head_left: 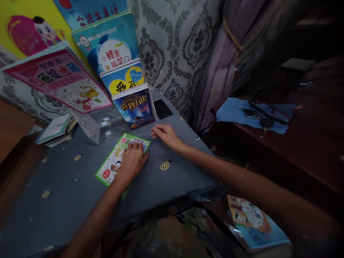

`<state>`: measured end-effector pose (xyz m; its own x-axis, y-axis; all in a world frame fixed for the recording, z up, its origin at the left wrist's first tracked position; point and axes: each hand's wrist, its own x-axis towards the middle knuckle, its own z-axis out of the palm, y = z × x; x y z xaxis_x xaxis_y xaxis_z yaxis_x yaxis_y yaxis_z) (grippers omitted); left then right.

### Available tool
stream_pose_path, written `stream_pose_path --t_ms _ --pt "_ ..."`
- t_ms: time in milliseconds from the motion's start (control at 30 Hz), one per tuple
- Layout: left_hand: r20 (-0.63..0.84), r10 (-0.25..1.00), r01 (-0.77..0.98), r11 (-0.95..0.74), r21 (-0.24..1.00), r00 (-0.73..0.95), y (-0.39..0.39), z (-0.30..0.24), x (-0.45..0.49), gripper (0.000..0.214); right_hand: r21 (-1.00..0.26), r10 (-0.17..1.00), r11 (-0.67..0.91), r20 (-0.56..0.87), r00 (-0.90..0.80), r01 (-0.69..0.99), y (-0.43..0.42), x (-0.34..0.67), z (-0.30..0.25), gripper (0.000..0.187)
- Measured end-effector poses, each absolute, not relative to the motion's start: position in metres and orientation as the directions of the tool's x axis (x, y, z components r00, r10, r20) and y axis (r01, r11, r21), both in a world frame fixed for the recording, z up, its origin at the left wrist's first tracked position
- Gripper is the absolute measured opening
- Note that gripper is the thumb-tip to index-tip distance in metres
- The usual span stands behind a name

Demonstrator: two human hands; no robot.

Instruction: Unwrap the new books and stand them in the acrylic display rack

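Two bare hands work over one grey-blue covered table. The left hand lies palm-down and unclenched on a single green-bordered book, its fingers side by side across the top part of the cover. That book rests flat and slanted on the table, in front of one clear stand. The right hand is just to the right of the book, fingers loosely bent toward the left; whether thumb and fingertips meet cannot be told. Six covers face forward at the stand: one yellow book and one tall blue book at the back, one teal book, one yellow-and-blue book, one dark blue book nearest the right hand, and one pink-bordered book leaning out on the left. One small stack of books lies left of the stand, too dim to count; one flat black object lies beside the dark blue book. Farther right, one blue cloth on a dark red surface bears several small tools. Lower right is an orange-and-blue cover, perhaps two overlapping.
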<state>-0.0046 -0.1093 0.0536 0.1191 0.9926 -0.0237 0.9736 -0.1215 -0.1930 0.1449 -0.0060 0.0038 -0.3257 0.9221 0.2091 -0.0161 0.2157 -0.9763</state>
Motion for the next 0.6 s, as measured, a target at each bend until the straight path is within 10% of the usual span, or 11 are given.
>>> stream_pose_path --t_ms 267,600 --pt "-0.028 0.995 0.977 -0.095 -0.189 0.091 -0.106 0.057 0.002 0.029 -0.86 0.865 0.46 0.377 -0.331 0.223 -0.009 0.134 -0.018 0.028" --pt "0.056 0.993 0.988 -0.099 -0.118 0.106 -0.106 0.051 -0.007 0.031 -0.894 0.867 0.428 0.364 -0.339 0.134 -0.009 0.141 -0.008 0.032"
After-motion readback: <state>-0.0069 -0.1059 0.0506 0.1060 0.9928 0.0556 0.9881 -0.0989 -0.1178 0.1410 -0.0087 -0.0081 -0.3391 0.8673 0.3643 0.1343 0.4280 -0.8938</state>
